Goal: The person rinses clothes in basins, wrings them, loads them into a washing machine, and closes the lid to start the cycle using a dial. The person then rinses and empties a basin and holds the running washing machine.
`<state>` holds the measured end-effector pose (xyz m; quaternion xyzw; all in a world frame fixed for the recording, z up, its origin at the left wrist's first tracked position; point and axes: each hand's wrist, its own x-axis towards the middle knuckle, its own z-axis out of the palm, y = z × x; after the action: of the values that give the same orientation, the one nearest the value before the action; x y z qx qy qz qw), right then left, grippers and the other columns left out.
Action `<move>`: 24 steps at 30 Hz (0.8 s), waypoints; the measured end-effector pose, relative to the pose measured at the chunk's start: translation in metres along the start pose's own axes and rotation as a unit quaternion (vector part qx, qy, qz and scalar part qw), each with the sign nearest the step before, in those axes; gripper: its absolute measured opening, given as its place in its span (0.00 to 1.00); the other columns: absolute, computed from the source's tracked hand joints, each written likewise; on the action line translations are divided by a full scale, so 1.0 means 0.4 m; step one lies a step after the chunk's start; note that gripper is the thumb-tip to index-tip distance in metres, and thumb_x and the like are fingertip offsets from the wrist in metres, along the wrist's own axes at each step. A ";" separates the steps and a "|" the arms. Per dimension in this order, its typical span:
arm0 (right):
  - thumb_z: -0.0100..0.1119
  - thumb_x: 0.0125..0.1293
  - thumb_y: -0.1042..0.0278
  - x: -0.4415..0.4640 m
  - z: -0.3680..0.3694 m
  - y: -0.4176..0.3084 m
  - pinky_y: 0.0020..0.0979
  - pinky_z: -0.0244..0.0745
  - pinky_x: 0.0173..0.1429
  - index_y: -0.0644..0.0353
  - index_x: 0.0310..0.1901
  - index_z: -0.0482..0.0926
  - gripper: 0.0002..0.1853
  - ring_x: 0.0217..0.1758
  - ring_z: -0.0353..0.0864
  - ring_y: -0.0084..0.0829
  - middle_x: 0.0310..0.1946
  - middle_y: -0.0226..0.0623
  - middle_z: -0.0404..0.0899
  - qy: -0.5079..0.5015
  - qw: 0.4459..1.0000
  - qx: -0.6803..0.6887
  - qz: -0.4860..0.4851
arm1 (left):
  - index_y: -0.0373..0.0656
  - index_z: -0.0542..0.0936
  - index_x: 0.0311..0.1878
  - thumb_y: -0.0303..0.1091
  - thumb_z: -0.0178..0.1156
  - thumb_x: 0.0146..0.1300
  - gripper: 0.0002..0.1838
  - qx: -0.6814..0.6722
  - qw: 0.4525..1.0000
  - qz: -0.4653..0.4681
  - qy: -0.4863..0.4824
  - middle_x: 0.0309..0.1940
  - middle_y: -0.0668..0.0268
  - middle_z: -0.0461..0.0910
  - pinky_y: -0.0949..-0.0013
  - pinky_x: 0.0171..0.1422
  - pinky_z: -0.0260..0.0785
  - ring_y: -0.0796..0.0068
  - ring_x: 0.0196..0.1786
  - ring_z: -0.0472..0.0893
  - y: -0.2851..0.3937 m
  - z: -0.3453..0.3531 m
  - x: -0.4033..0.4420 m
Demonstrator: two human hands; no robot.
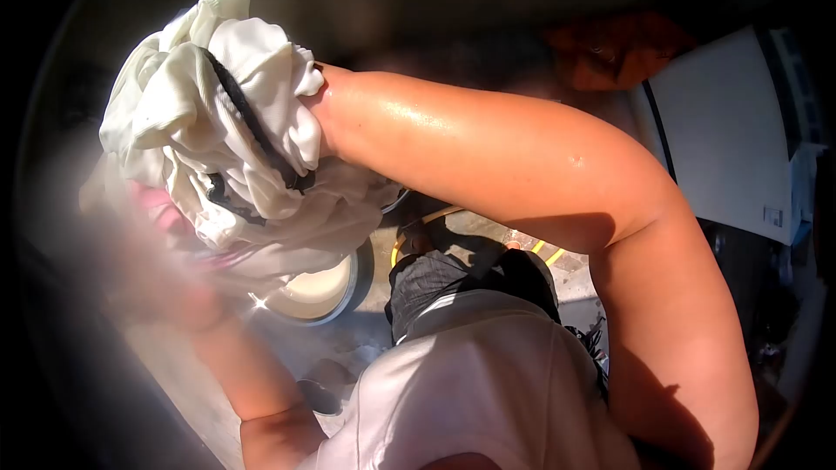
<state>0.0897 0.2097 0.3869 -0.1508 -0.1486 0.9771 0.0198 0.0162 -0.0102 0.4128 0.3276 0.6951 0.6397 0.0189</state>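
Observation:
A bulky bundle of white cloth [183, 113] with dark trim hangs raised at the upper left. It looks like crumpled laundry. My right arm reaches across to it, and my right hand [319, 109] disappears into its folds, bearing the cloth; the fingers are hidden. Below the bundle, my left hand [174, 292] is smeared by glare at the cloth's lower edge, beside a pink patch [161, 207], so its fingers cannot be made out. Under the cloth stands a round tub [359, 274] holding cloudy, pale liquid [318, 292], partly covered from view.
A yellow hose [396, 248] lies on the ground near my feet. To the right stands a large white box-shaped object [723, 139] with a small label. Something orange [610, 50] is behind it in shadow. A small grey round container [326, 383] sits near my left forearm.

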 end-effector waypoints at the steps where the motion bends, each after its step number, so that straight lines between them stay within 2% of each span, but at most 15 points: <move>1: 0.52 0.68 0.56 0.006 0.006 0.009 0.33 0.77 0.49 0.60 0.47 0.78 0.16 0.44 0.81 0.31 0.42 0.39 0.81 0.007 1.000 0.000 0.010 | 0.38 0.72 0.61 0.43 0.49 0.67 0.24 -0.049 0.998 -0.036 0.011 0.58 0.56 0.75 0.48 0.67 0.62 0.55 0.60 0.74 -0.025 -0.011 0.002; 3: 0.52 0.68 0.55 0.066 -0.026 0.000 0.33 0.77 0.49 0.60 0.47 0.78 0.17 0.44 0.81 0.31 0.42 0.39 0.81 0.020 0.999 0.005 0.024 | 0.39 0.72 0.61 0.43 0.49 0.67 0.24 -0.213 0.962 -0.164 -0.040 0.59 0.56 0.75 0.48 0.67 0.62 0.55 0.61 0.74 -0.115 -0.051 0.045; 4: 0.52 0.68 0.55 0.079 -0.027 0.004 0.34 0.77 0.49 0.59 0.47 0.78 0.17 0.44 0.80 0.31 0.42 0.39 0.81 0.026 0.999 0.003 0.032 | 0.39 0.72 0.61 0.43 0.49 0.66 0.24 -0.312 0.918 -0.232 -0.079 0.59 0.56 0.74 0.48 0.67 0.62 0.55 0.61 0.73 -0.150 -0.092 0.060; 6: 0.52 0.67 0.53 0.103 -0.029 0.008 0.34 0.76 0.50 0.59 0.46 0.78 0.17 0.44 0.80 0.32 0.42 0.39 0.81 0.030 0.998 0.001 0.046 | 0.40 0.71 0.62 0.43 0.50 0.66 0.25 -0.494 0.783 -0.349 -0.149 0.60 0.56 0.74 0.47 0.67 0.61 0.55 0.62 0.72 -0.183 -0.125 0.076; 7: 0.52 0.67 0.53 0.115 -0.026 0.015 0.35 0.76 0.50 0.58 0.46 0.78 0.17 0.44 0.80 0.32 0.42 0.39 0.81 0.029 0.998 0.003 0.055 | 0.40 0.71 0.62 0.43 0.50 0.66 0.25 -0.495 0.784 -0.346 -0.144 0.60 0.56 0.74 0.47 0.67 0.61 0.55 0.62 0.72 -0.188 -0.127 0.065; 8: 0.52 0.67 0.52 0.130 -0.019 0.022 0.35 0.76 0.50 0.58 0.46 0.78 0.18 0.44 0.80 0.32 0.42 0.38 0.81 0.028 0.998 0.006 0.061 | 0.40 0.71 0.62 0.43 0.50 0.66 0.25 -0.336 0.902 -0.251 -0.098 0.60 0.56 0.74 0.46 0.67 0.61 0.54 0.62 0.72 -0.193 -0.121 0.043; 11: 0.52 0.67 0.50 0.148 -0.007 0.038 0.36 0.75 0.50 0.57 0.46 0.78 0.18 0.45 0.79 0.32 0.42 0.38 0.81 0.025 0.997 0.013 0.074 | 0.40 0.72 0.62 0.42 0.51 0.66 0.24 -0.171 0.971 -0.167 -0.016 0.60 0.56 0.74 0.46 0.67 0.61 0.54 0.61 0.72 -0.158 -0.097 0.011; 14: 0.51 0.67 0.49 0.133 0.008 0.039 0.37 0.75 0.51 0.56 0.45 0.78 0.19 0.45 0.79 0.33 0.42 0.38 0.81 0.017 0.997 0.018 0.080 | 0.39 0.72 0.61 0.42 0.51 0.66 0.24 -0.237 0.950 -0.204 0.001 0.59 0.55 0.75 0.46 0.67 0.61 0.54 0.61 0.73 -0.140 -0.106 0.013; 17: 0.51 0.67 0.47 0.093 0.023 0.028 0.38 0.74 0.51 0.55 0.45 0.78 0.20 0.45 0.79 0.33 0.42 0.38 0.81 0.006 0.997 0.035 0.074 | 0.40 0.73 0.60 0.42 0.51 0.66 0.24 -0.163 0.973 -0.156 -0.049 0.58 0.56 0.75 0.46 0.67 0.61 0.54 0.60 0.73 -0.118 -0.088 0.016; 18: 0.52 0.66 0.48 0.058 0.025 0.019 0.37 0.74 0.51 0.56 0.45 0.78 0.19 0.46 0.79 0.32 0.43 0.38 0.81 -0.006 0.997 0.050 0.063 | 0.40 0.73 0.60 0.42 0.51 0.66 0.23 -0.207 0.962 -0.167 -0.063 0.58 0.56 0.76 0.46 0.67 0.61 0.54 0.60 0.74 -0.101 -0.079 0.022; 21: 0.56 0.66 0.53 -0.057 0.024 -0.004 0.33 0.76 0.52 0.60 0.47 0.77 0.18 0.46 0.79 0.30 0.44 0.37 0.80 -0.039 0.994 0.098 0.029 | 0.39 0.74 0.59 0.42 0.51 0.66 0.22 -0.230 0.956 -0.173 -0.054 0.55 0.56 0.78 0.48 0.66 0.63 0.56 0.57 0.76 -0.074 -0.045 0.028; 22: 0.57 0.66 0.54 -0.089 0.023 -0.018 0.31 0.76 0.52 0.61 0.47 0.77 0.18 0.47 0.79 0.29 0.44 0.37 0.80 -0.050 0.992 0.115 0.017 | 0.39 0.74 0.58 0.41 0.51 0.66 0.22 -0.120 0.985 -0.123 -0.016 0.54 0.56 0.78 0.49 0.65 0.64 0.57 0.56 0.77 -0.070 -0.012 0.032; 24: 0.57 0.65 0.52 -0.197 0.031 -0.017 0.32 0.76 0.51 0.60 0.45 0.77 0.18 0.46 0.79 0.29 0.43 0.37 0.80 -0.030 0.991 0.126 0.013 | 0.39 0.75 0.58 0.41 0.52 0.66 0.21 -0.021 0.997 -0.075 0.019 0.54 0.57 0.79 0.50 0.65 0.65 0.58 0.56 0.78 -0.035 0.031 -0.011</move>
<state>0.1611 0.2061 0.4229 -0.1194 -0.0225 0.9924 0.0217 0.0192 -0.0011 0.3962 0.2625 0.7043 0.6568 0.0603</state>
